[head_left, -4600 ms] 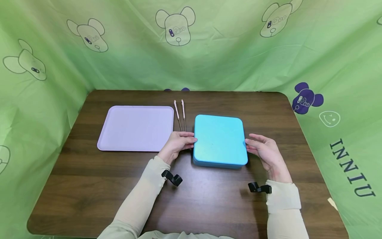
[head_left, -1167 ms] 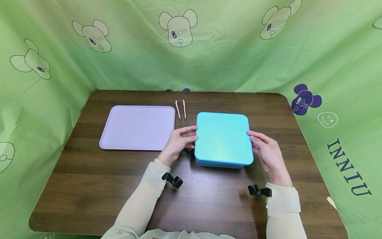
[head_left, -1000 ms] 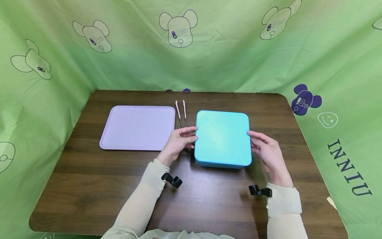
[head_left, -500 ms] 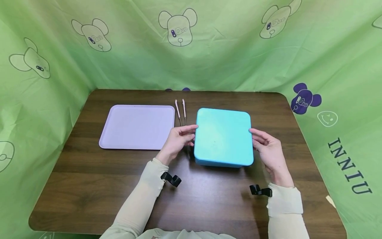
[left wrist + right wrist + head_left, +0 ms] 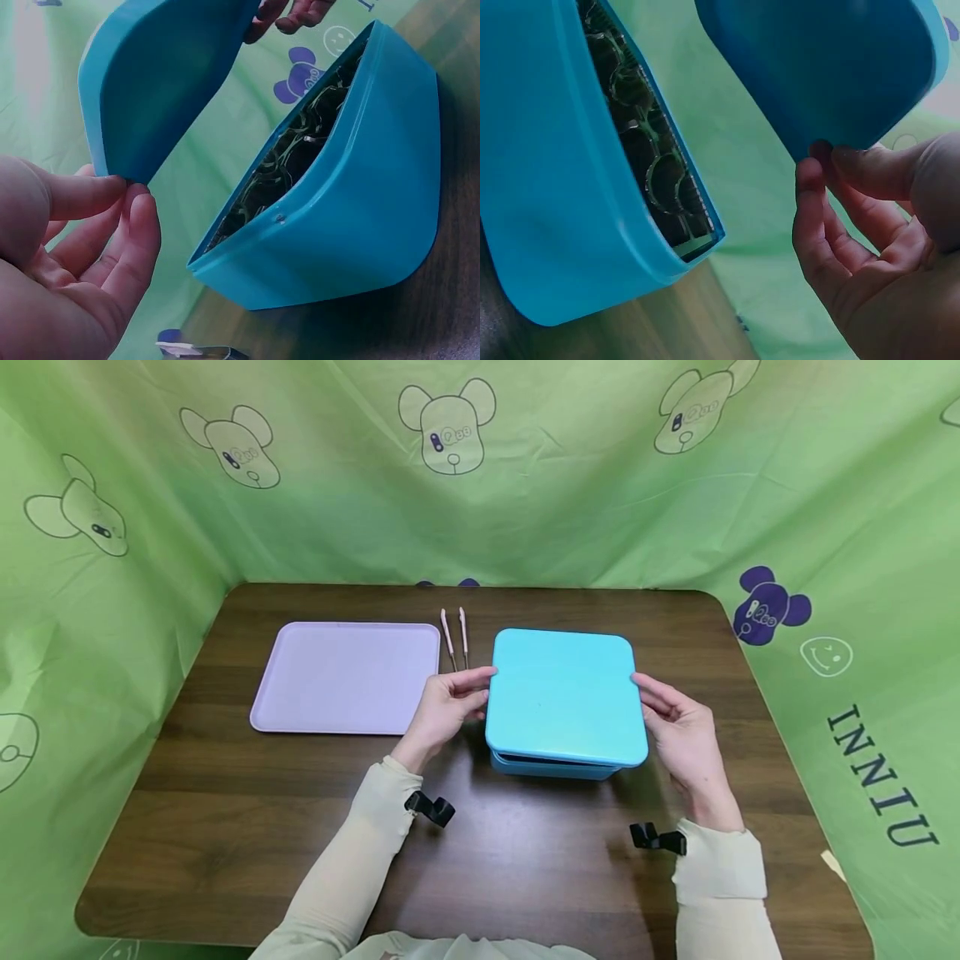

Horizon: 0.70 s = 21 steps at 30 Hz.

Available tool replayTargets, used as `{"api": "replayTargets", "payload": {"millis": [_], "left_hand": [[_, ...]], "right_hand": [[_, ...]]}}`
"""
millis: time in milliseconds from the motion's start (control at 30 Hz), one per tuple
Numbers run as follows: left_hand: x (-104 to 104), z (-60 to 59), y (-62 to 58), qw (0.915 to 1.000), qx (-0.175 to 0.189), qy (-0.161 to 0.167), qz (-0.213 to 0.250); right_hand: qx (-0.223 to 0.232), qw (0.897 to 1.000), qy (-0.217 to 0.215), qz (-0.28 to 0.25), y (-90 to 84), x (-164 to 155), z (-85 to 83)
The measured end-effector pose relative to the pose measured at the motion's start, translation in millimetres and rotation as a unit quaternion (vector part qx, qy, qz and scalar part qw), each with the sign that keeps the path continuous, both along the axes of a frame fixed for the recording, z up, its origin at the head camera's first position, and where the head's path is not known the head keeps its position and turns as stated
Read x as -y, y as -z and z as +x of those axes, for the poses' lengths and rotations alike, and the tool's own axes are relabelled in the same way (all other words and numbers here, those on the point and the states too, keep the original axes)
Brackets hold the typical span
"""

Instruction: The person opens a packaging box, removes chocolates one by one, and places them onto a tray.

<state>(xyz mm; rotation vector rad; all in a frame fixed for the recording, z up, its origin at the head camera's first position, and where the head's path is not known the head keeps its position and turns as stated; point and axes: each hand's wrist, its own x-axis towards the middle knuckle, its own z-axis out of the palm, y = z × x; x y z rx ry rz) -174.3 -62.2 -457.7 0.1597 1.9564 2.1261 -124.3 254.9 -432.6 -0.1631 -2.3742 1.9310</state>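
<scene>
A turquoise lid [image 5: 566,697] is held above its matching box [image 5: 551,768], which stands on the table. My left hand [image 5: 438,710] pinches the lid's left edge between thumb and fingers. On the opposite edge, my right hand [image 5: 686,743] does the same. Both wrist views show a wide gap between the lid and the box's rim. Through it appears a shiny, see-through insert [image 5: 289,161] with rounded hollows, dark inside. From the head view the lid covers most of the box, leaving only its front wall in sight.
A lilac tray [image 5: 345,677] lies on the wooden table [image 5: 225,827] to the left. Between tray and box are slim pink-handled metal tongs [image 5: 447,635], partly hidden behind my left hand. A green printed curtain [image 5: 562,518] hangs around the table's back and sides.
The lid sat flat on the box at first. Both hands have since raised it, and a dark gap now shows along the front. The tray and tongs stay put.
</scene>
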Motion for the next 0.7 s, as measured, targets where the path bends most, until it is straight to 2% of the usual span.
{"api": "replayTargets", "payload": {"millis": [467,700], "left_hand": [[-1.8,-0.5,-3.0,0.9992,-0.034,-0.008,-0.020],[-2.3,-1.1,-3.9,0.9984,-0.045,-0.016,-0.031]], "right_hand": [[0.001,1.000,0.002,0.011,-2.7,0.7,-0.3],[-0.007,1.000,-0.001,-0.016,-2.5,1.8,-2.5]]}}
